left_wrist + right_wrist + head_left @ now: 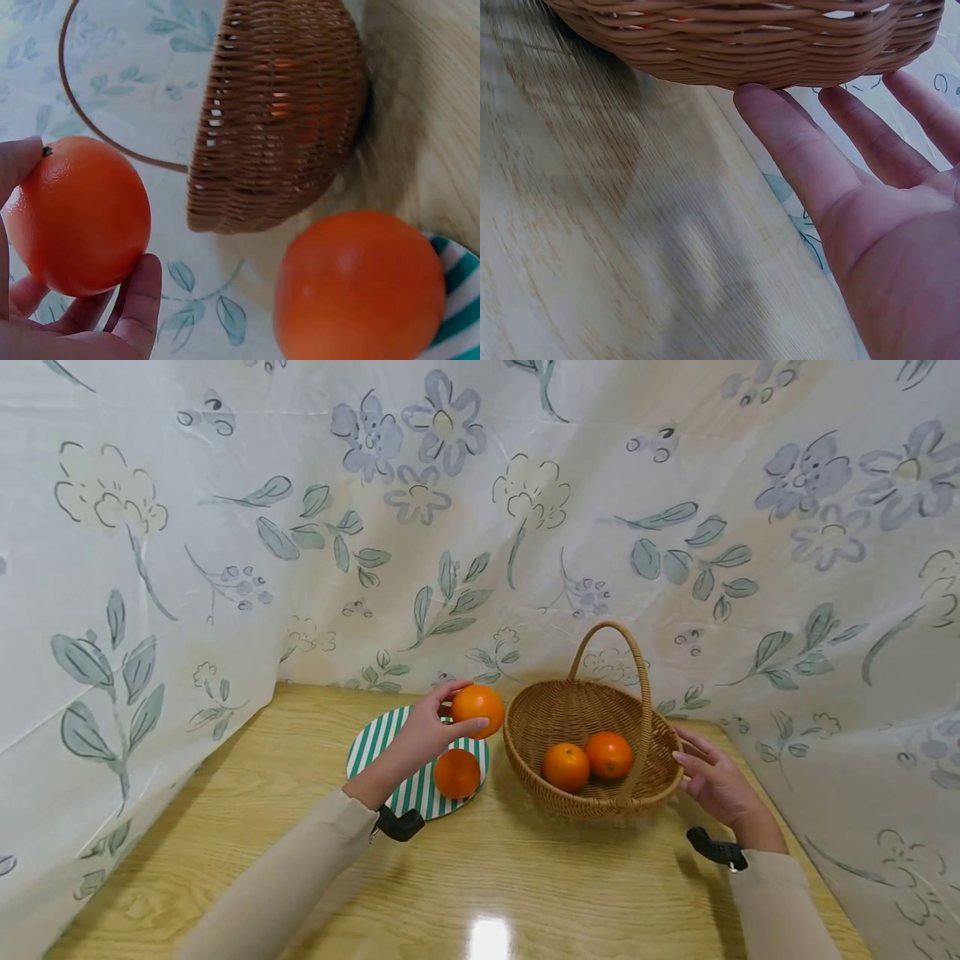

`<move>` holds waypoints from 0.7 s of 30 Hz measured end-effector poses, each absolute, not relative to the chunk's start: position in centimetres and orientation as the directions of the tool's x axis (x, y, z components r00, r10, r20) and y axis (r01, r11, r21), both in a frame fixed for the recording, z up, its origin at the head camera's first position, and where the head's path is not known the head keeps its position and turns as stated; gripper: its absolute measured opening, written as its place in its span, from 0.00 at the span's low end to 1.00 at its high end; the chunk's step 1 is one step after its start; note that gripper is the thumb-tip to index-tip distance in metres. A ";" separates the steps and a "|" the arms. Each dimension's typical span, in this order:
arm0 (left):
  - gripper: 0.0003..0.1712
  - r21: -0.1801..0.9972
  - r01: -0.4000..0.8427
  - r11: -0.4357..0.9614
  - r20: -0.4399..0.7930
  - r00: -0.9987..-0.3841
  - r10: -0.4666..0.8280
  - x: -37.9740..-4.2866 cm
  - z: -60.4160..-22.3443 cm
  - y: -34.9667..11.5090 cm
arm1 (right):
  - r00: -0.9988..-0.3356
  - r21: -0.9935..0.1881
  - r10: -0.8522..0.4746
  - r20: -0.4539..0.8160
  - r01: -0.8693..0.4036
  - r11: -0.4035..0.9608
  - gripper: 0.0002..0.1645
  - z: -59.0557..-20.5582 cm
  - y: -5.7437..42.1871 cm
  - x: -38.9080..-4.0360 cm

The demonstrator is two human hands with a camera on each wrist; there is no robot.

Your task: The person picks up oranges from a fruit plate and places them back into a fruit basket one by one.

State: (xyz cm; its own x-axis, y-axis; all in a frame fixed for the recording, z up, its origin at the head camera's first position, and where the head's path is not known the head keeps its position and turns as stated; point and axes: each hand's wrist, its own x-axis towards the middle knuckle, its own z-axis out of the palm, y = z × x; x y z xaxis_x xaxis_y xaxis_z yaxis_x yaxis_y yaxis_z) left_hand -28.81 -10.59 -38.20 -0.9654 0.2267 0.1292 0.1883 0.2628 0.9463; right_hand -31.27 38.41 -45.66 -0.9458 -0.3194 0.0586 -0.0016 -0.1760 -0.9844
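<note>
We see a smooth, glossy, bright orange fruit (pixel 477 710), dark stem spot (pixel 47 151) showing, held up left of the wicker basket (pixel 551 714) | left hand (pixel 425 725): fingers and thumb gripping it | right hand (pixel 718 781): fingers nearly straight, tips touching the basket's right side | on the green-and-white striped disc (pixel 377 741): another orange (pixel 457 774) | inside the basket: two more oranges (pixel 609 755)

Bright and soft in the head view, lit from above, with a white patch of glare (pixel 489 937) on the table (pixel 585 893) near the bottom edge and faint shadows under the basket (pixel 592 810). Dimmer in the left wrist view, with shiny spots on the held orange (pixel 82 217), a soft, blurry look to the lower orange (pixel 360 289), and a shady basket side. Duller and greyer in the right wrist view, with dark shadows across the table and smudgy wood lines.
</note>
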 end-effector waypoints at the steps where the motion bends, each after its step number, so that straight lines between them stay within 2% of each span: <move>1: 0.41 0.949 0.190 0.254 0.130 -0.964 0.233 -28.9 -38.0 -10.4 | -0.946 -0.984 -0.320 0.059 -0.002 -0.176 0.32 -45.7 38.4 -31.3; 13: 0.36 0.967 0.204 0.152 0.151 -0.941 0.304 -29.7 -37.2 -7.7 | -0.947 -0.986 -0.316 0.055 -0.002 -0.167 0.33 -45.8 38.3 -30.1; 21: 0.37 0.971 0.207 0.120 0.154 -0.923 0.352 -30.1 -37.2 -6.1 | -0.947 -0.985 -0.310 0.080 -0.027 -0.173 0.33 -45.9 37.9 -29.0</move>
State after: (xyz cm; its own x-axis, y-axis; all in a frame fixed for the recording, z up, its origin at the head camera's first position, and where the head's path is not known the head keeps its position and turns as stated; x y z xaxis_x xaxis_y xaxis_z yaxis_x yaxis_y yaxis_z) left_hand -30.08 -6.08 -37.24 -0.9235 0.3515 0.1536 0.2074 0.1205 0.9708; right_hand -28.99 37.85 -45.87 -0.9474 -0.3098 0.0804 -0.0271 -0.1725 -0.9846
